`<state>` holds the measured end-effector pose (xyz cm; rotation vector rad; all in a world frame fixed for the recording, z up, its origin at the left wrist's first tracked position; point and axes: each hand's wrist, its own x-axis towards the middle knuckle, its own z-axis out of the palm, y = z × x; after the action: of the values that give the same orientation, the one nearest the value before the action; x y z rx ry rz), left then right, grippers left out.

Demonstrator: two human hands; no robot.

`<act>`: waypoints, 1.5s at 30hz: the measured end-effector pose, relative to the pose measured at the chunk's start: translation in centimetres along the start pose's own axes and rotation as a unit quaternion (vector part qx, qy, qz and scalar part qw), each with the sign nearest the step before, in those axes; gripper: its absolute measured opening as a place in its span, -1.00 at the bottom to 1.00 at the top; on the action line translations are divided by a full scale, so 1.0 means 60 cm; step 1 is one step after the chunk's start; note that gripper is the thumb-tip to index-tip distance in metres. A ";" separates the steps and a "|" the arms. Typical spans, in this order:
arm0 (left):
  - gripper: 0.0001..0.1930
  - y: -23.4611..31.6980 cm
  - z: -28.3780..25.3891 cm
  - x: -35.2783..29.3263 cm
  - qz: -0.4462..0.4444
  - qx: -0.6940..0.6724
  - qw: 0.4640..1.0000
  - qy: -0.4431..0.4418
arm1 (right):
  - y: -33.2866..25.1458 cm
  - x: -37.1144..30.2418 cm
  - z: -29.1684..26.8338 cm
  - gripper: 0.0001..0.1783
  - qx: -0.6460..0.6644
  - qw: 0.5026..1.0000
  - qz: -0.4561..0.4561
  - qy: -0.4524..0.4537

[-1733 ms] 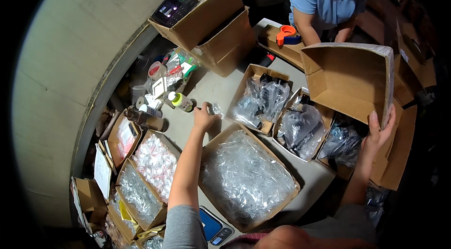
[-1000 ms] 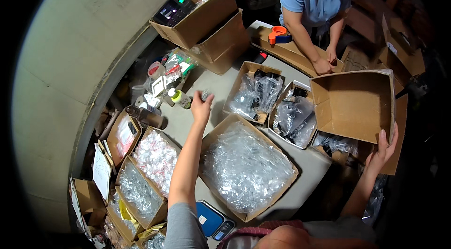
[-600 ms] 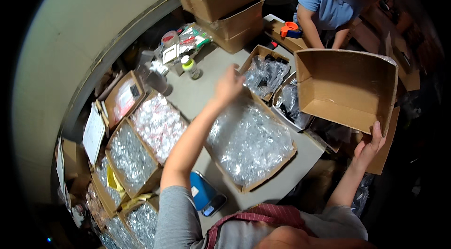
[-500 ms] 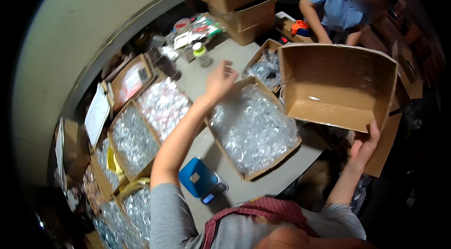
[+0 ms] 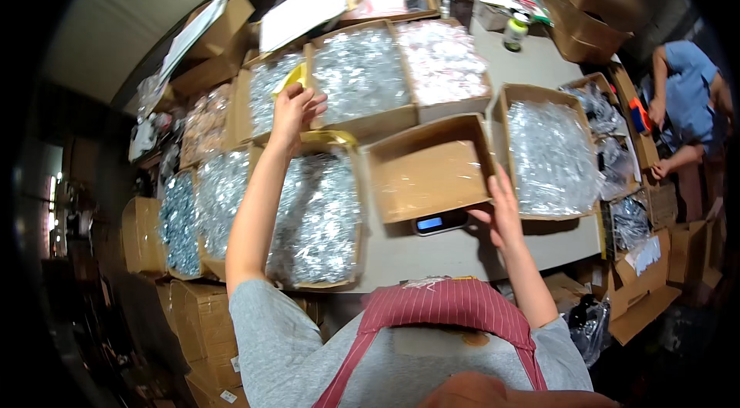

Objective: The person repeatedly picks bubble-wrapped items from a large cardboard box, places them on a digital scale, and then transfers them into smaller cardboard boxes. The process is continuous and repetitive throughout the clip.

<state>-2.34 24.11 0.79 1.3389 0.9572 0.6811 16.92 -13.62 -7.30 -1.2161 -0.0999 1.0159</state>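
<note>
The open cardboard box [image 5: 432, 177], earlier off to the right, is now above the digital scale [image 5: 441, 224], partly hiding it; the right hand [image 5: 505, 211] grips its right edge between thumb and extended fingers. The left hand [image 5: 297, 110], previously near the green-labelled bottle [image 5: 515, 31], hovers half-curled by a yellow piece [image 5: 290, 78]; whether it holds anything, I cannot tell.
</note>
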 end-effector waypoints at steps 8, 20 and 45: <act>-0.45 -0.037 -0.361 -0.078 0.022 -0.023 0.993 0.117 | 0.093 0.044 -0.064 0.01 -0.043 0.992 0.047 0.105; -0.48 -0.192 -0.783 0.203 0.112 0.440 0.829 0.325 | 0.355 -0.028 -0.158 -0.57 0.064 0.928 -0.169 0.326; -0.73 -0.213 -0.406 0.424 0.173 0.485 0.857 0.006 | 0.369 -0.081 -0.083 -0.85 -0.008 0.893 -0.237 0.383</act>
<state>-13.00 56.08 -15.55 2.4468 1.1303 0.4592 3.80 -20.84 -25.03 -1.4378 0.2081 0.0699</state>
